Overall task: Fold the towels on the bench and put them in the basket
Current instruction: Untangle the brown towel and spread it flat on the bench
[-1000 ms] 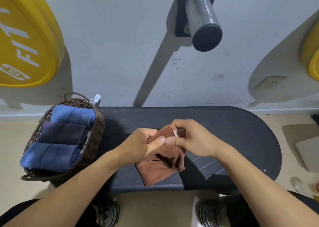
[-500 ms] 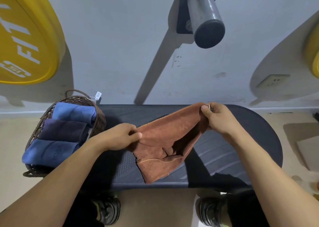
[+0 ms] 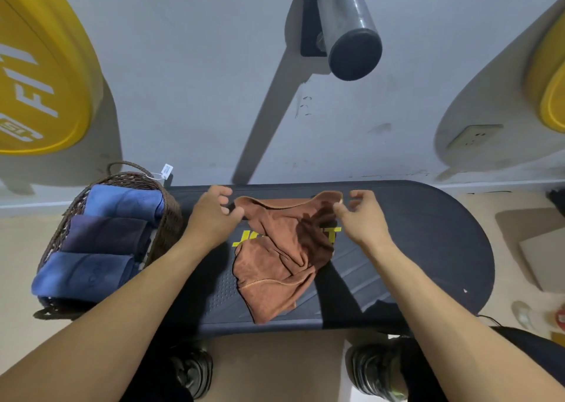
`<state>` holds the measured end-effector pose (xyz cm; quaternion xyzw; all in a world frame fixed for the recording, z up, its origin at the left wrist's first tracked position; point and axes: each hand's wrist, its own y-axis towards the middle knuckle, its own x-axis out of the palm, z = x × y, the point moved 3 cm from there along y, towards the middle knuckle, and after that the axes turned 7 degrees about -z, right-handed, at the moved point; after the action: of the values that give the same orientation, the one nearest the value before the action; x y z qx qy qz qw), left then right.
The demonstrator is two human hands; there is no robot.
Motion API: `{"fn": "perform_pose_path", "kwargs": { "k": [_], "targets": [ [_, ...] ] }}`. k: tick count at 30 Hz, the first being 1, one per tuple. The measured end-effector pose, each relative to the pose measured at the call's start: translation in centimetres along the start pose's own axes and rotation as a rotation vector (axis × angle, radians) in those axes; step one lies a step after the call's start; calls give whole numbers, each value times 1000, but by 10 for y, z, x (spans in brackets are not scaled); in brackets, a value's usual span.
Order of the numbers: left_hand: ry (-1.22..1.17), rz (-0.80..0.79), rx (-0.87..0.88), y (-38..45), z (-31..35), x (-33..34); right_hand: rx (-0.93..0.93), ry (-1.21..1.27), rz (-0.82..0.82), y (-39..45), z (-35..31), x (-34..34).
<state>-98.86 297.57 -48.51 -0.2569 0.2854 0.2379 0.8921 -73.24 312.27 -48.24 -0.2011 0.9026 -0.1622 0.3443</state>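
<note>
A rust-brown towel point(image 3: 281, 255) lies crumpled on the dark bench point(image 3: 428, 249), its far edge stretched between my hands. My left hand point(image 3: 214, 215) pinches the towel's left far corner. My right hand point(image 3: 360, 215) pinches the right far corner between thumb and fingers. The rest of the towel sags in folds toward the bench's near edge. A brown wicker basket point(image 3: 166, 215) stands at the bench's left end and holds three rolled towels, two blue point(image 3: 122, 201) and one dark purple point(image 3: 107, 236).
A grey bar point(image 3: 348, 32) juts from the wall above the bench. Yellow weight plates point(image 3: 39, 74) hang on the wall at left and right. My shoes point(image 3: 192, 371) stand on the floor under the bench's near edge. Boards lie on the floor at right.
My hands have drawn apart from the towel's middle and moved to the far side of the bench, spreading the towel's top edge wide between them.
</note>
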Motion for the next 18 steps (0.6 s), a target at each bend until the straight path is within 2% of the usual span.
{"fn": "perform_pose_path", "kwargs": {
  "k": [2, 6, 9, 11, 14, 18],
  "targets": [
    [152, -120, 49, -8, -1, 15, -65, -163, -93, -13, -3, 15],
    [315, -421, 105, -37, -11, 57, -107, -437, -465, -48, 9, 66],
    [426, -452, 207, -60, -28, 77, -281, -491, -597, -70, 28, 100],
    [518, -514, 209, -72, -44, 86, -351, -541, -642, -75, 43, 117],
    [608, -577, 163, -79, -61, 93, -366, -624, -711, -72, 62, 129],
    [518, -595, 179, -76, -58, 89, -373, -656, -769, -66, 68, 130]
  ]
}}
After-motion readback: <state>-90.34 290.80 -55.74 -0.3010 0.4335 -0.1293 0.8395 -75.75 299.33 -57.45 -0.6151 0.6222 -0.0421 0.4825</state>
